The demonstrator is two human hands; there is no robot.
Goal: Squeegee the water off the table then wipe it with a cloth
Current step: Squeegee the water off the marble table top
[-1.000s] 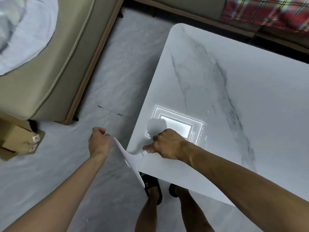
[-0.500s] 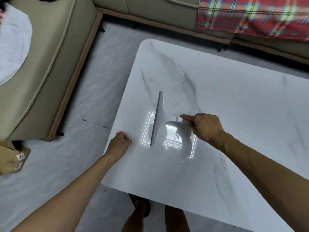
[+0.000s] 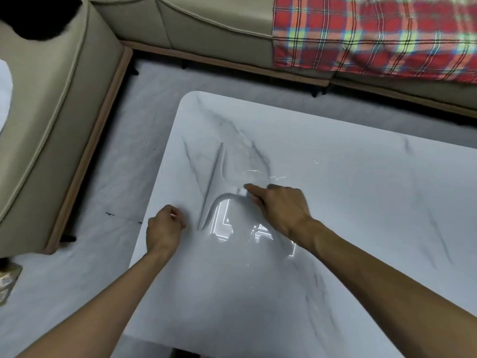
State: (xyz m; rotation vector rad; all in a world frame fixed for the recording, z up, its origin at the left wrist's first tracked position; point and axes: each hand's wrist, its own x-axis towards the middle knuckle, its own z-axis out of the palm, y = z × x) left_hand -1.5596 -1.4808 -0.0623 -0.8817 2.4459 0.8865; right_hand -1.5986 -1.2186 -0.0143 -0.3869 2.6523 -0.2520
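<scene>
A white marble table [image 3: 348,208] fills the middle and right of the view. A pale white squeegee [image 3: 219,182] rests on it, its long blade running from far to near at the left part of the tabletop. My right hand [image 3: 278,205] grips the squeegee's handle, index finger stretched along it. Thin streaks of water [image 3: 276,177] glint just beyond that hand, and a wet sheen reflects a ceiling light near the blade. My left hand [image 3: 165,226] is a closed fist at the table's left edge, holding nothing. No cloth is in view.
A beige sofa [image 3: 59,112] wraps around the left and far sides, close to the table. A red plaid blanket [image 3: 374,34] lies on the far sofa. A cardboard box [image 3: 7,280] sits on the pale floor [image 3: 124,177] at the left edge.
My right hand has carried the squeegee from the table's near-left corner onto the tabletop and farther in. My left fist moved from beside the table to its left edge. The camera tilted up.
</scene>
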